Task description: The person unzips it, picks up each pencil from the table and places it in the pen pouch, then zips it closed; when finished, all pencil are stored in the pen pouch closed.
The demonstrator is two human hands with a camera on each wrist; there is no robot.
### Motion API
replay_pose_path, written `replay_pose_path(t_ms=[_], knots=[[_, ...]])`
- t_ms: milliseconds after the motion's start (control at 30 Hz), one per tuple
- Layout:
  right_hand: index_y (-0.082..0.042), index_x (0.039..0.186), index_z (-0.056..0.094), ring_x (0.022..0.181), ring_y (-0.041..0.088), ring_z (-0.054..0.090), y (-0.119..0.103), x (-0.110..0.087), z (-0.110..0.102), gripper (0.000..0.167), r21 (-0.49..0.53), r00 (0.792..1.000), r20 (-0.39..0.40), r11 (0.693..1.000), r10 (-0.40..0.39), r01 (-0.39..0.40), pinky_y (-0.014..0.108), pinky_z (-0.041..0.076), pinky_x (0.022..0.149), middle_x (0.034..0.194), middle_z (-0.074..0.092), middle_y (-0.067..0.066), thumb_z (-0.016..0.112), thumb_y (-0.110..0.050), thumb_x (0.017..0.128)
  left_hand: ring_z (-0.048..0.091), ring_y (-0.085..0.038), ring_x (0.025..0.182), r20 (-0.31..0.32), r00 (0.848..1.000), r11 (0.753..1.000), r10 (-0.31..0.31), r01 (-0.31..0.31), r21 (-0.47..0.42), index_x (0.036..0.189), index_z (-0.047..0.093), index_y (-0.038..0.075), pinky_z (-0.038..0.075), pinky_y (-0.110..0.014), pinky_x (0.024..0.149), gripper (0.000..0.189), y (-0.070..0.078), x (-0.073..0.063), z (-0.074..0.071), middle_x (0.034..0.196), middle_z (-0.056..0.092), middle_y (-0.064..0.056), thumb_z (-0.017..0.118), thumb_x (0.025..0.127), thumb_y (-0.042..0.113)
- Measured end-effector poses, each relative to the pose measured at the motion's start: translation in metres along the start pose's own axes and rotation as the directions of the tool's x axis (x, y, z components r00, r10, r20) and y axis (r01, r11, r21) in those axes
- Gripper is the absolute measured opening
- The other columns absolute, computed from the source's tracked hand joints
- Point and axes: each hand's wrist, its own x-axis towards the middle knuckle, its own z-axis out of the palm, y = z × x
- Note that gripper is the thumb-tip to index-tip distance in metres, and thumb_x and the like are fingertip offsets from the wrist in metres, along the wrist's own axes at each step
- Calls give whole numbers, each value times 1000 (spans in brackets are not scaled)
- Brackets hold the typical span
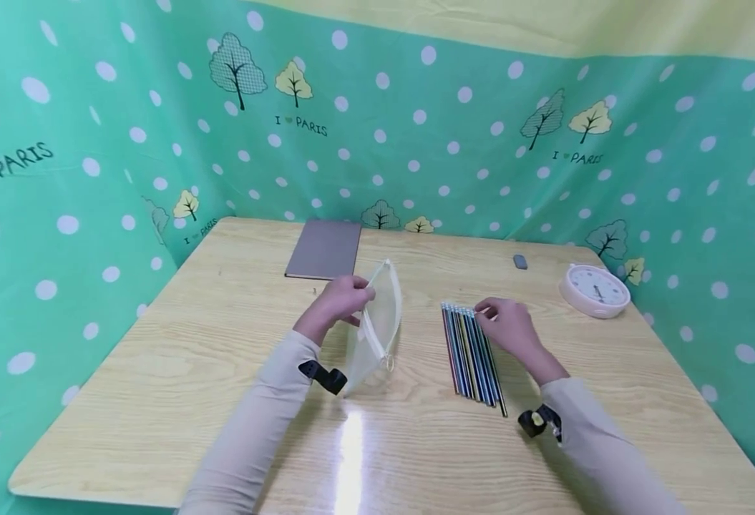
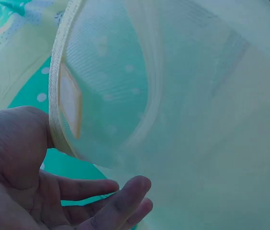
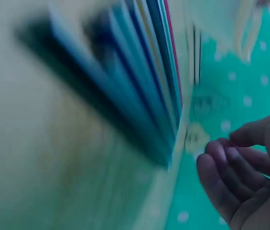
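My left hand [image 1: 341, 300] pinches the upper rim of a pale, see-through mesh zip pouch [image 1: 387, 307], thumb against the rim. The pouch stands tilted over the table with its mouth gaping, and a zipper pull [image 1: 388, 362] hangs at its near end. In the left wrist view the pouch's mesh [image 2: 211, 120] fills most of the picture, the other fingers spread below the rim. Several pencils [image 1: 470, 357] lie side by side on the wood. My right hand [image 1: 508, 323] hovers at their far ends with loosely bent fingers, nothing showing between them in the right wrist view.
A grey notebook [image 1: 325, 250] lies at the back left of the wooden table [image 1: 177, 343]. Toward the back right are a small grey-blue eraser [image 1: 520, 262] and a round pink-rimmed clock [image 1: 595, 292]. A green dotted curtain [image 1: 416, 143] surrounds the back and sides.
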Motion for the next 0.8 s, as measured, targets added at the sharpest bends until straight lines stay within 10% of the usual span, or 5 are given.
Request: replay_pose_path(t_ms=[333, 800], knots=[[14, 130, 58, 61, 17, 68, 26, 14, -11, 39, -15, 915, 327, 969, 236, -245, 32, 61, 58, 104, 71, 30, 64, -5, 97, 59, -42, 122, 26, 1000, 1000, 9, -9, 6, 145, 49, -9, 66, -39, 74, 52, 6, -1, -7, 134, 58, -27, 52, 99, 15], [13, 135, 54, 64, 19, 68, 23, 11, 0, 45, -5, 907, 319, 957, 276, -289, 33, 63, 56, 98, 70, 25, 64, 2, 93, 59, -43, 119, 49, 999, 1000, 11, -11, 6, 141, 52, -10, 66, -36, 70, 48, 3, -4, -13, 129, 58, -26, 53, 100, 14]])
